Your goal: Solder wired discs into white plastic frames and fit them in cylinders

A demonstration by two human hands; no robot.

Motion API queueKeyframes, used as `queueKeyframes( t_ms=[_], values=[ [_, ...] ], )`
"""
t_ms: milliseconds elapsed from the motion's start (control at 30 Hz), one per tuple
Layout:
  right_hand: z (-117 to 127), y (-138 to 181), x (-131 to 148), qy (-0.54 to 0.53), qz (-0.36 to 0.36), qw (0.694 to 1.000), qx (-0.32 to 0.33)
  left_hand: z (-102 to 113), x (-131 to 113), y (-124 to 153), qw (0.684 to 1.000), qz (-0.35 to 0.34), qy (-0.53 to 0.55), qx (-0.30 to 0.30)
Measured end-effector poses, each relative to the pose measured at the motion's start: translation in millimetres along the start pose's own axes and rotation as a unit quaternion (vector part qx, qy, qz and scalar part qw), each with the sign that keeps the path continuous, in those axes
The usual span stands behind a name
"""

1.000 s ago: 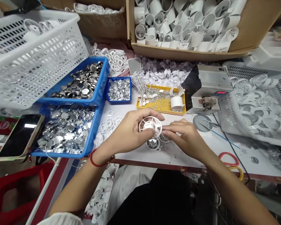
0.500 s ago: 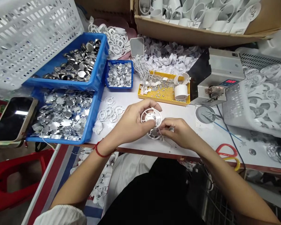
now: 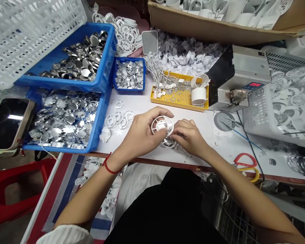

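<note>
My left hand grips a white plastic ring with spokes, thumb across its near side and fingers behind it. A small white block sits in the middle of the ring. Close by on the right, my right hand is closed in a pinch at the ring's lower right edge. What lies between its fingertips is too small and covered to make out. Under the ring, a shiny round metallic piece shows partly near the table edge. Several flat white rings lie on the table left of my hands.
Blue trays of metal discs and foil-like pieces stand at the left, beside a phone. Behind my hands are a small blue tray and a yellow tray. A machine with a red display and scissors are at the right.
The camera view has shifted slightly. My right hand's fingers have drawn in closer to the ring's edge, and a thin thread-like strand seen hanging there earlier is now mostly hidden.
</note>
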State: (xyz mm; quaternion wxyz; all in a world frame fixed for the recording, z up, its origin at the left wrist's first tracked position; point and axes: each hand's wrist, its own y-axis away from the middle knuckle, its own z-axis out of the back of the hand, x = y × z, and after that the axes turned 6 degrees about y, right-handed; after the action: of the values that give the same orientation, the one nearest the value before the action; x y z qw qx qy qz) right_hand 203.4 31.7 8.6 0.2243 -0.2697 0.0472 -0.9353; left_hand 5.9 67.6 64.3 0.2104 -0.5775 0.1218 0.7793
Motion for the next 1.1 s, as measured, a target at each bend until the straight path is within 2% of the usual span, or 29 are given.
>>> queueKeyframes(
  t_ms=[300, 567, 633, 733, 900, 1100],
  values=[
    [-4.0, 11.6, 4.8, 0.103, 0.038, 0.991, -0.073, -0.8, 4.5, 9.1, 0.999, -0.035, -0.022, 0.01],
    [-13.2, 19.1, 7.2, 0.048, -0.01, 0.994, -0.097, -2.8, 12.2, 12.5, 0.999, -0.043, -0.029, -0.006],
    [-7.7, 20.7, 12.3, 0.017, -0.023, 0.997, -0.077, -2.5, 13.1, 13.6, 0.999, -0.04, -0.029, -0.009],
    [4.0, 21.1, 18.5, -0.015, -0.039, 0.999, -0.003, -1.8, 12.6, 15.1, 0.999, -0.035, -0.026, -0.011],
    [15.8, 11.8, 15.0, 0.004, -0.015, 0.994, 0.11, -2.5, 10.5, 15.0, 0.999, -0.036, -0.015, -0.01],
    [16.8, 2.0, 8.9, 0.047, -0.008, 0.987, 0.151, -3.3, 10.5, 14.6, 0.999, -0.043, -0.015, -0.017]
  ],
)
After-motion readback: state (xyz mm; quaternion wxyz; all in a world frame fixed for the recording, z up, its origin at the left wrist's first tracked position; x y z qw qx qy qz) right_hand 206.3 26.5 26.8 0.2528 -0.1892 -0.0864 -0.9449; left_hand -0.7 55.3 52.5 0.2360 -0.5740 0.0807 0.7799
